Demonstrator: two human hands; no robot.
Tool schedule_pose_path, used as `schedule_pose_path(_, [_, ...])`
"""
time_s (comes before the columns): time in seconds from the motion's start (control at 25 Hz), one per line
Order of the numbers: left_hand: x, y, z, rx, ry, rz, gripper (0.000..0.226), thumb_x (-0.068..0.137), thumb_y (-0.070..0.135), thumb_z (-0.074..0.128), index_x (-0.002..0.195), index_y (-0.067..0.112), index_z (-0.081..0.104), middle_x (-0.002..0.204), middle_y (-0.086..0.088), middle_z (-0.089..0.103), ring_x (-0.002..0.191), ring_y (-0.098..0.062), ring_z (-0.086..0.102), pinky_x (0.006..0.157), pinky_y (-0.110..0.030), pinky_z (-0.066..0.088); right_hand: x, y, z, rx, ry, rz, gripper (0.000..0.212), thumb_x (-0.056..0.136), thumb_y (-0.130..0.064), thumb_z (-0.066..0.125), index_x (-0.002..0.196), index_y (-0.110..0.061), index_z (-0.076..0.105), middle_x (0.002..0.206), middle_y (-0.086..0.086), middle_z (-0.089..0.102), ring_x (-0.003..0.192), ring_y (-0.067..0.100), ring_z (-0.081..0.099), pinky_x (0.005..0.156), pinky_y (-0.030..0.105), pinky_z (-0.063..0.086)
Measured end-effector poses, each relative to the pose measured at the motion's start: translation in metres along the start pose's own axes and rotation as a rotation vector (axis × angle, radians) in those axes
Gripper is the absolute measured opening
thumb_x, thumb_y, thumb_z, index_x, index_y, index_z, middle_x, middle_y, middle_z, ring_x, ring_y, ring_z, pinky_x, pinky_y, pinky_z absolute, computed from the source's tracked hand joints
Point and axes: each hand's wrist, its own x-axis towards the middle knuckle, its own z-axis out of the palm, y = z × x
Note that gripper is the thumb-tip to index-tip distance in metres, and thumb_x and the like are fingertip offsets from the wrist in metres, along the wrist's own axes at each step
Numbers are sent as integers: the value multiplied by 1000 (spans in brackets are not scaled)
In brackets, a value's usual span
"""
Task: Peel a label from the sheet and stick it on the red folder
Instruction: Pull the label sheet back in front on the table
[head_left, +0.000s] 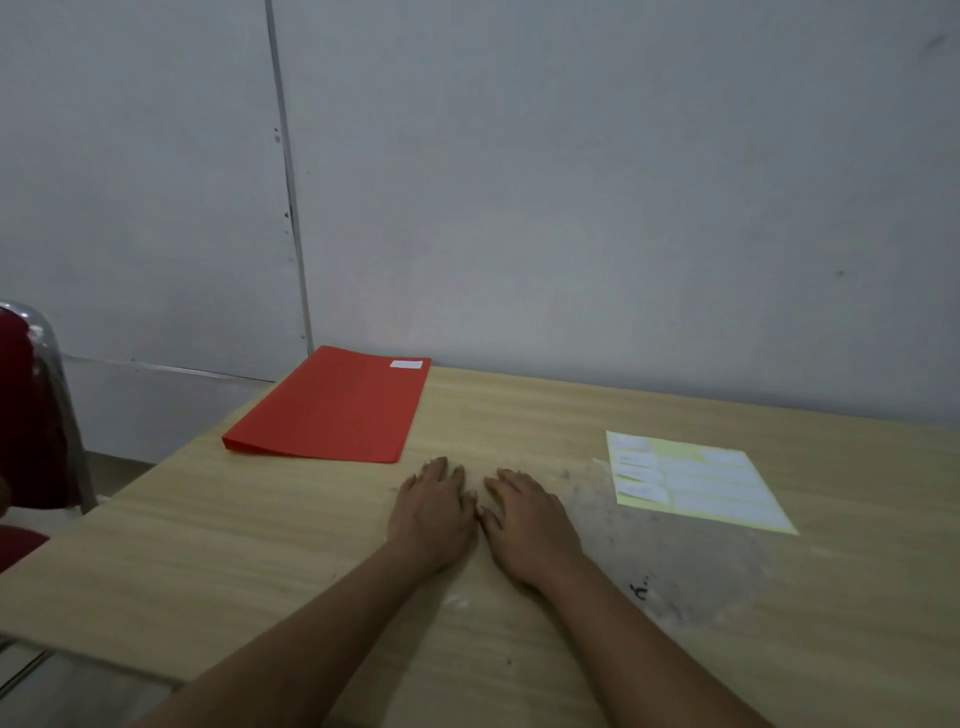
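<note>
The red folder (332, 408) lies closed at the far left of the wooden table (260, 545), with a small white label (405, 364) stuck near its far right corner. The label sheet (696, 483), yellow backing with white labels, lies flat to the right. My left hand (434, 512) and my right hand (530, 522) rest palm down side by side on the table between folder and sheet, thumbs almost touching. Both hold nothing, and their fingers lie spread on the wood.
A grey wall stands just behind the table's far edge. A chair (36, 415) with a red back and chrome frame sits off the table's left side. A worn, smudged patch (675, 566) marks the tabletop right of my right hand.
</note>
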Motion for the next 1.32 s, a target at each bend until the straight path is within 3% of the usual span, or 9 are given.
schedule_pose_path(0.28, [-16, 38, 13, 13, -33, 28, 57, 103, 37, 25, 154, 11, 27, 163, -11, 20, 151, -26, 16, 121, -41, 14, -35, 18, -9, 24, 27, 12, 50, 104, -37, 30, 151, -23, 38, 161, -1, 30, 149, 18, 21, 120, 37, 19])
schedule_pose_path(0.4, [-18, 54, 17, -30, -34, 67, 55, 104, 35, 26, 153, 12, 30, 163, -10, 22, 150, -24, 18, 122, -40, 15, -47, 26, -19, 115, 50, 30, 46, 103, -31, 36, 148, -21, 43, 155, 0, 40, 143, 19, 33, 118, 36, 27])
schedule_pose_path(0.52, [-15, 78, 21, -104, -3, 141, 52, 101, 32, 33, 149, 14, 40, 160, -8, 30, 146, -22, 29, 118, -37, 23, -60, 45, -37, 231, 178, 71, 39, 98, -28, 49, 136, -23, 55, 135, -1, 58, 122, 18, 52, 105, 34, 42])
schedule_pose_path(0.64, [-7, 107, 29, -112, -13, 221, 55, 98, 33, 39, 150, 14, 39, 159, -7, 31, 143, -23, 35, 114, -34, 26, -69, 82, -55, 204, 366, 143, 38, 89, -20, 58, 127, -21, 61, 125, -1, 62, 117, 19, 56, 100, 36, 46])
schedule_pose_path(0.8, [6, 143, 41, -123, -42, 269, 57, 99, 34, 40, 151, 13, 36, 160, -8, 28, 145, -24, 31, 116, -35, 25, -74, 133, -79, 135, 411, 341, 50, 89, -19, 57, 139, -20, 54, 139, 2, 56, 131, 22, 47, 108, 38, 40])
schedule_pose_path(0.96, [21, 177, 50, -136, -76, 325, 58, 101, 37, 35, 153, 13, 30, 162, -5, 24, 149, -22, 22, 118, -38, 23, -75, 177, -95, 82, 265, 463, 58, 98, -30, 49, 153, -21, 34, 160, 2, 32, 150, 19, 20, 118, 37, 25])
schedule_pose_path(1.32, [35, 210, 68, 34, -170, 406, 66, 102, 47, 22, 157, 11, 11, 165, -6, 13, 152, -21, 7, 122, -42, 11, -68, 216, -92, -97, 80, 474, 59, 102, -41, 34, 155, -16, 27, 165, 8, 16, 152, 25, 10, 120, 38, 16])
